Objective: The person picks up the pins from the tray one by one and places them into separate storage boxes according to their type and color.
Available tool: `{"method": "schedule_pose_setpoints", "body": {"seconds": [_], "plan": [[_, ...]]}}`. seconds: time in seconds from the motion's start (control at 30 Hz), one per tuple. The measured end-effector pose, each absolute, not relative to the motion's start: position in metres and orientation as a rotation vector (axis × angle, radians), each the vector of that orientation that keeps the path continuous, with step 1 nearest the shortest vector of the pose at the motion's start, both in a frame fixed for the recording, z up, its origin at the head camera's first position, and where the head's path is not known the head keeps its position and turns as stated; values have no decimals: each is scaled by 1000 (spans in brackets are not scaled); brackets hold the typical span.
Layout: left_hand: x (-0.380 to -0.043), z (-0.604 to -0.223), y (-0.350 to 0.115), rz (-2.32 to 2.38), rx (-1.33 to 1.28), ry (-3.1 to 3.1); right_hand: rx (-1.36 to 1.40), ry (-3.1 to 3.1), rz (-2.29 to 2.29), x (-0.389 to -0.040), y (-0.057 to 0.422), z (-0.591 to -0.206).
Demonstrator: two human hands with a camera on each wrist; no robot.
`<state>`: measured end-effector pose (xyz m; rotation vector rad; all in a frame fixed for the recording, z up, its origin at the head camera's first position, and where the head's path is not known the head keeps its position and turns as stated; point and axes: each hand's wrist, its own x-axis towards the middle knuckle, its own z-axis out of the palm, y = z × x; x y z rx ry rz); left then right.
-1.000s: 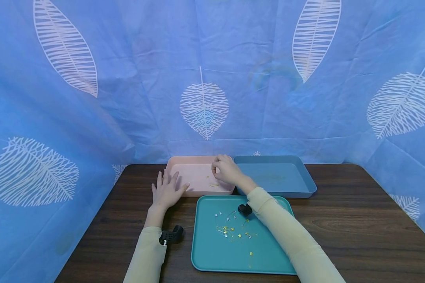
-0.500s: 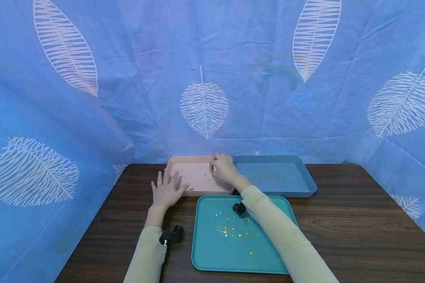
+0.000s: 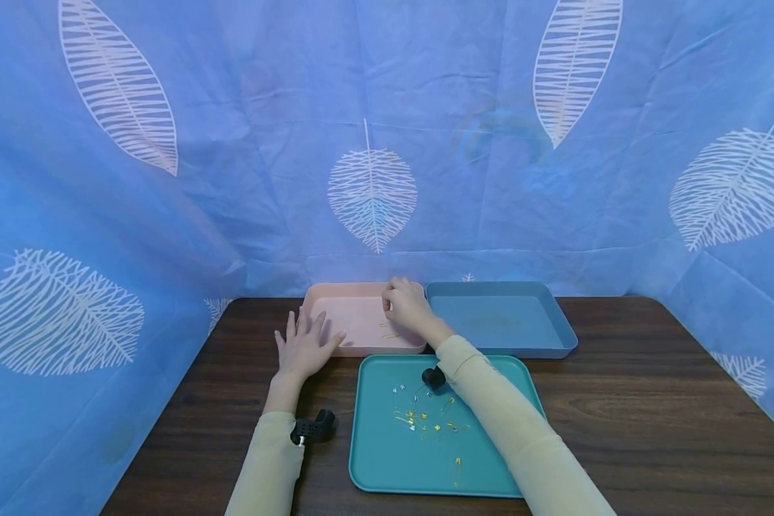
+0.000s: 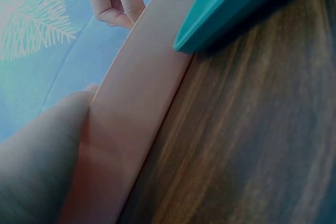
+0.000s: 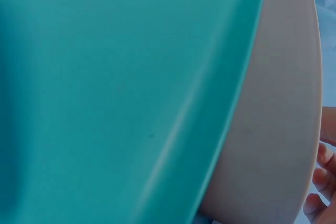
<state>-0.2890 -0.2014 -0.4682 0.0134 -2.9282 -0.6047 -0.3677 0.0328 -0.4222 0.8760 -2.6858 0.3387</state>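
My left hand point(image 3: 303, 351) rests at the near left corner of the pink tray point(image 3: 355, 351), fingers spread, and grips nothing. In the left wrist view part of this hand shows beside the pink wall. Over the pink tray's right side is my right hand point(image 3: 408, 308), fingers curled, thumb near the fingertips; I see nothing between them. Just below the fingertips lies a gold safety pin point(image 3: 383, 325), with another gold safety pin point(image 3: 390, 336) nearer the front. Several small gold and silver safety pins point(image 3: 413, 416) lie scattered on the teal tray point(image 3: 387, 466).
A blue tray point(image 3: 503, 319) stands right of the pink one, at the back of the dark wooden table point(image 3: 638, 387). The teal tray lies in front of both. My right forearm crosses the teal tray. A blue leaf-print cloth point(image 3: 464, 179) hangs behind.
My right hand has shifted slightly left over the pink tray. The gold pin below its fingers, earlier a small spot, now lies as a thin line in the tray. The left hand is still.
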Motion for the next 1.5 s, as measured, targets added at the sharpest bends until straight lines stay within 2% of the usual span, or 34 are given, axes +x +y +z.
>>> {"method": "schedule_pose_setpoints", "body": {"seconds": [0.6,1.5], "plan": [[-289,-468,-200,-637,-5,-2920,913,-2615,457,-354,59,-422],[-289,-467,-202,-624,8,-2938,1053,-2484,524,-304,95,-413]]}}
